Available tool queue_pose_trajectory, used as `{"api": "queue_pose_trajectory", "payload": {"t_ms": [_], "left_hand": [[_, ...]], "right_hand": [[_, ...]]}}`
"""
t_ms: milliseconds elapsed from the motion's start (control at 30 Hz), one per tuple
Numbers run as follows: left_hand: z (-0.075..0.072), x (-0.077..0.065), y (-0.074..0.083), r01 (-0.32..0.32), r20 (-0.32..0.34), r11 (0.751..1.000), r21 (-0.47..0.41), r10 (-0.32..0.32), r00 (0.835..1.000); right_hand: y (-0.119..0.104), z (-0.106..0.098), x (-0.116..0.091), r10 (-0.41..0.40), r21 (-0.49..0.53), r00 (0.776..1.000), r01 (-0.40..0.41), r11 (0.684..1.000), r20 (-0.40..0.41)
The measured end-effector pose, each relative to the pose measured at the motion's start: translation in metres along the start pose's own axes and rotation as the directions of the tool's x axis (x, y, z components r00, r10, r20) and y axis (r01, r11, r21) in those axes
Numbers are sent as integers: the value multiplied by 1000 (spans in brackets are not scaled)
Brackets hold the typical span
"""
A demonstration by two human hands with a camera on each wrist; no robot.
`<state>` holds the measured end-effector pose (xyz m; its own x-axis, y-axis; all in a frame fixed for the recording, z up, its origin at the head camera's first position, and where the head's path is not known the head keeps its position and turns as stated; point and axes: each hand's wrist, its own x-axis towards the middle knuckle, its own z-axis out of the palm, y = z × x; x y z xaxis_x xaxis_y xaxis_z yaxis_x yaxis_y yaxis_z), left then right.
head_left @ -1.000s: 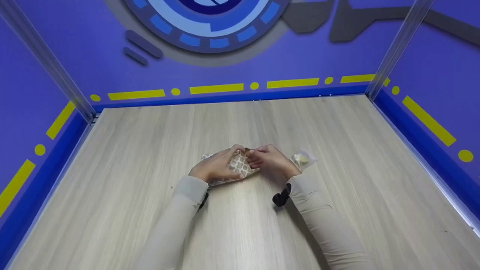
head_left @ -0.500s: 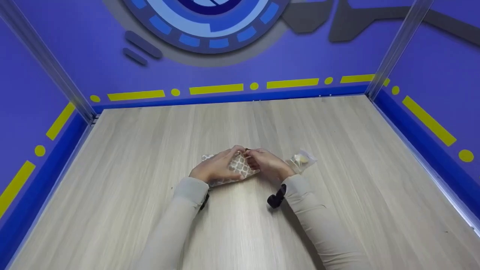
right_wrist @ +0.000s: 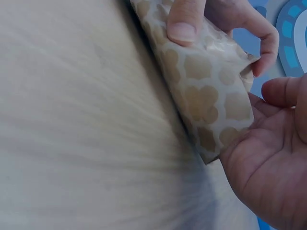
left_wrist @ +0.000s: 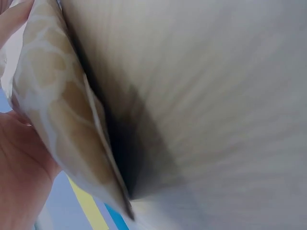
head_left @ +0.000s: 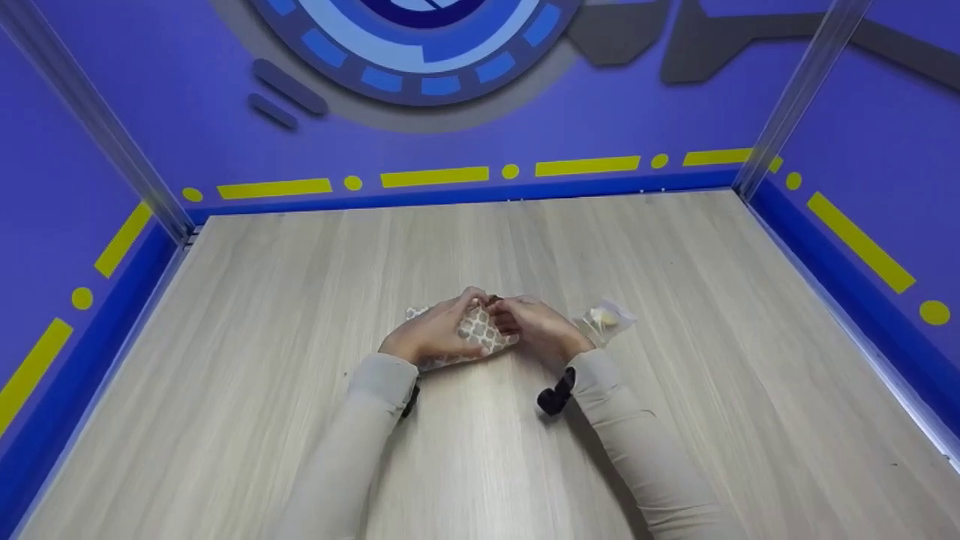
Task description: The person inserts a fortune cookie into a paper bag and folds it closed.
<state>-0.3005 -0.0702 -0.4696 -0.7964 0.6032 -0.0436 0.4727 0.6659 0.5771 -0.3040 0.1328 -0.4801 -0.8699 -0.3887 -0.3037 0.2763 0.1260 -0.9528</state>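
Note:
A tan paper pouch (head_left: 480, 330) with a white lattice pattern is held a little above the wooden table, its mouth turned to the right. My left hand (head_left: 435, 330) grips it, thumb pressed on the near face and a bent finger at the upper rim, as the right wrist view shows. At the mouth is my right hand (head_left: 547, 328), palm toward the pouch (right_wrist: 199, 91). The right fingers disappear into the opening, and I cannot tell whether they hold something there. The right thumb (right_wrist: 283, 91) is bent, just outside the mouth.
A small clear plastic packet (head_left: 606, 319) with something pale yellow in it lies just right of the right wrist. The wooden table (head_left: 300, 300) is bounded by blue panels (head_left: 450, 142) at the back and both sides.
My right hand has shifted slightly left and closer to the pouch, its fingers going deeper into the mouth. The left hand and the pouch stay nearly in place.

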Motion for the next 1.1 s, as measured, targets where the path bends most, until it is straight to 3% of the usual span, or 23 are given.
{"api": "queue_pose_trajectory", "payload": {"t_ms": [167,467,833,1100], "left_hand": [[1,1,-2,-2,-3,1000,0,2,1000],[2,0,-1,16,-3,1000,17,-16,1000],[0,1,-1,22,4,1000,3,-22,1000],[0,0,0,14,8,1000,6,-14,1000]], "right_hand": [[-1,-7,-6,-55,-145,997,62,987,52],[-1,-15,-11,-92,-179,993,104,978,75],[-11,-30,-20,-151,-240,988,155,958,36],[-20,-43,-27,-221,-383,975,193,903,-30]]}}
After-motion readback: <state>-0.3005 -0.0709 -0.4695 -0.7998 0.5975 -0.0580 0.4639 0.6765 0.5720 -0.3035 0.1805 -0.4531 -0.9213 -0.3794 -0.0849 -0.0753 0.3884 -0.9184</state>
